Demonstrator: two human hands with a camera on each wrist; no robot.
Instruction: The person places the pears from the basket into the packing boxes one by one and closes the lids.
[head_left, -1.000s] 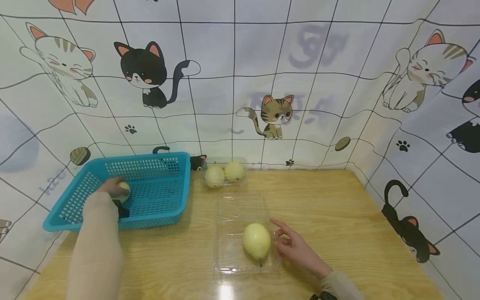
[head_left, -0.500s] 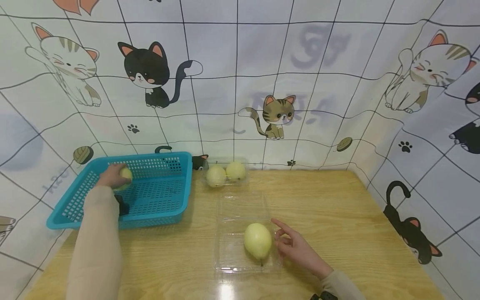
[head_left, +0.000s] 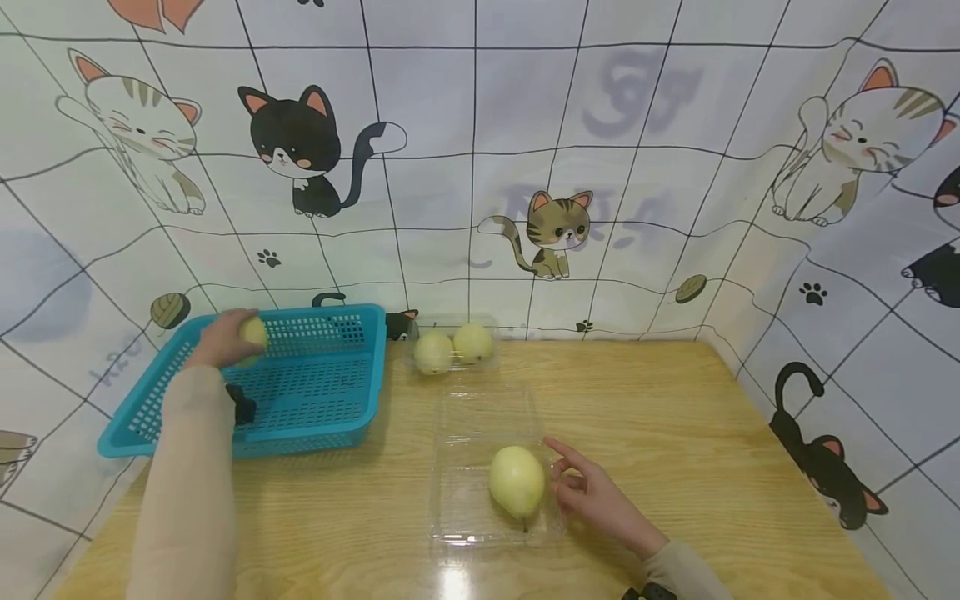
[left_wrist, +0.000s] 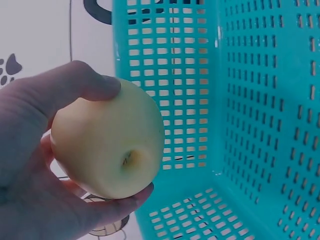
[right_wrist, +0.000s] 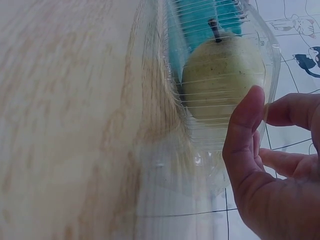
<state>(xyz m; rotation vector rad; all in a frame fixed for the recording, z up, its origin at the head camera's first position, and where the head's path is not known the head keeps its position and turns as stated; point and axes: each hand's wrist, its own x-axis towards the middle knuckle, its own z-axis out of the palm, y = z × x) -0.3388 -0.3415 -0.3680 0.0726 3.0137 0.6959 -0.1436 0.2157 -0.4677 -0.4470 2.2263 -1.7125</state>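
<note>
My left hand (head_left: 222,340) grips a pale yellow pear (left_wrist: 107,135) at the left side of a blue plastic basket (head_left: 315,392). In the left wrist view, thumb and fingers wrap the fruit's sides, and its dimpled end faces the camera. On the wooden table lies an open clear plastic box (head_left: 457,504), holding one yellow pear (head_left: 517,482) in its right half, stem toward me. My right hand (head_left: 600,504) is at the box's right edge; in the right wrist view, thumb and a finger (right_wrist: 287,111) pinch its rim.
Behind the open box, against the wall, stands another clear box (head_left: 489,354) with two pears (head_left: 433,352) inside. A cat-patterned covering (head_left: 480,125) lines the walls behind and beside the wooden table (head_left: 645,408).
The left hand has lifted the pear from low in the basket up toward the basket's back left rim. The right hand and the open box stay in place.
</note>
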